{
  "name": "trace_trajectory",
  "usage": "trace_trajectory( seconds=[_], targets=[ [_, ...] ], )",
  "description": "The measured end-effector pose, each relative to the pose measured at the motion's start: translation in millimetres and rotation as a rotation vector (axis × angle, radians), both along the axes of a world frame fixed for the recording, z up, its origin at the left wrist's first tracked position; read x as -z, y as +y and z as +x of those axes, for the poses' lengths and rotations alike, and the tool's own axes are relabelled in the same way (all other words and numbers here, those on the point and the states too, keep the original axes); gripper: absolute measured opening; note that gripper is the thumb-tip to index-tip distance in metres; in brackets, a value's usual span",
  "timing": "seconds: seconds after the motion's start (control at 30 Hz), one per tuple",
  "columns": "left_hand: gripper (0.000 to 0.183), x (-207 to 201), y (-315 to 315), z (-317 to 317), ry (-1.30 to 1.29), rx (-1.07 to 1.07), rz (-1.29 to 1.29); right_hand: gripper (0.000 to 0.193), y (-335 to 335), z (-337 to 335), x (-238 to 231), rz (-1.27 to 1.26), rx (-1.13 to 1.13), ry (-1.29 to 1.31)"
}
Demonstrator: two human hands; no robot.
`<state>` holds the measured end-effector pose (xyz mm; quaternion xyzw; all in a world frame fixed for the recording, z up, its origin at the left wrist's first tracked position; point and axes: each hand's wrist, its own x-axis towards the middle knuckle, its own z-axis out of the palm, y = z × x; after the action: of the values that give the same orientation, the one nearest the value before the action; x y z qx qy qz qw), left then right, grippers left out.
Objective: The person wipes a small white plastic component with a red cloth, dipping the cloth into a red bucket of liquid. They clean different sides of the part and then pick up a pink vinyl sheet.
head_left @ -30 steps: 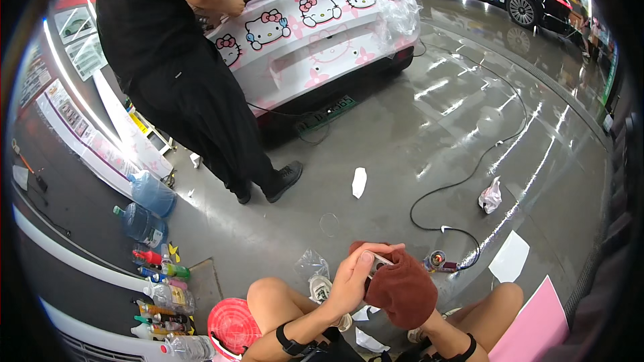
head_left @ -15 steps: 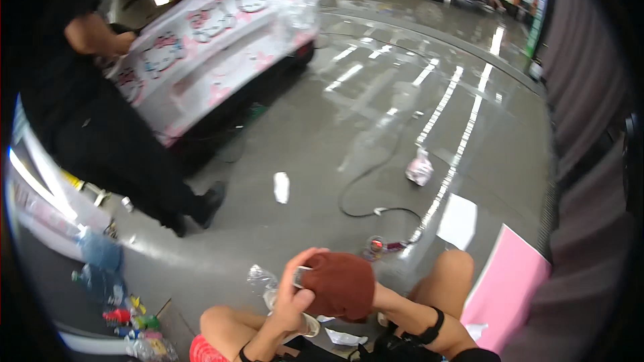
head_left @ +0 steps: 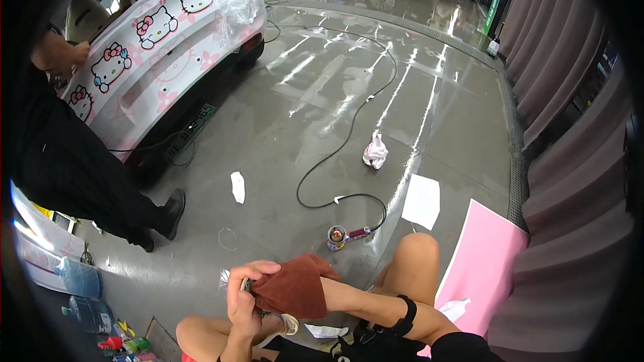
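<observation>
My left hand [head_left: 247,293] is closed around a small object, pinched against a rust-brown cloth [head_left: 295,287]; what the object is I cannot tell. The cloth is wrapped over my right hand [head_left: 335,293], so its fingers are hidden and only the wrist shows. A black band [head_left: 404,315] sits on my right forearm. Both hands are low in the picture, between my bare knees [head_left: 417,251].
A person in black [head_left: 67,161] stands at the left, against a white car bumper with cartoon cat decals [head_left: 161,40]. A black cable [head_left: 349,127] runs across the grey floor to a small tool [head_left: 339,236]. Crumpled paper [head_left: 376,151], white sheets [head_left: 421,201], a pink sheet [head_left: 483,261], water bottles [head_left: 77,278].
My view has swung right, so the person in black and the bumper now sit at the left edge. My hands stay together on the cloth and have shifted left in the picture.
</observation>
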<state>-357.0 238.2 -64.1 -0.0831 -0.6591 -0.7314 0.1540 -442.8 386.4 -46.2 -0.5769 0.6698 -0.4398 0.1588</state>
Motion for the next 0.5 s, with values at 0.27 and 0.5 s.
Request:
trace_trajectory(
  seconds=[0.27, 0.5],
  targets=[
    [0.054, -14.4, -11.4, -4.1, -0.023, -0.053, 0.009, 0.015, -1.2, 6.9, 6.9, -0.291, 0.229, 0.372],
    [0.068, -23.0, -8.1, -18.9, -0.131, 0.095, -0.079, 0.031, -3.5, 11.8, 16.3, -0.435, 0.402, 0.222]
  ],
)
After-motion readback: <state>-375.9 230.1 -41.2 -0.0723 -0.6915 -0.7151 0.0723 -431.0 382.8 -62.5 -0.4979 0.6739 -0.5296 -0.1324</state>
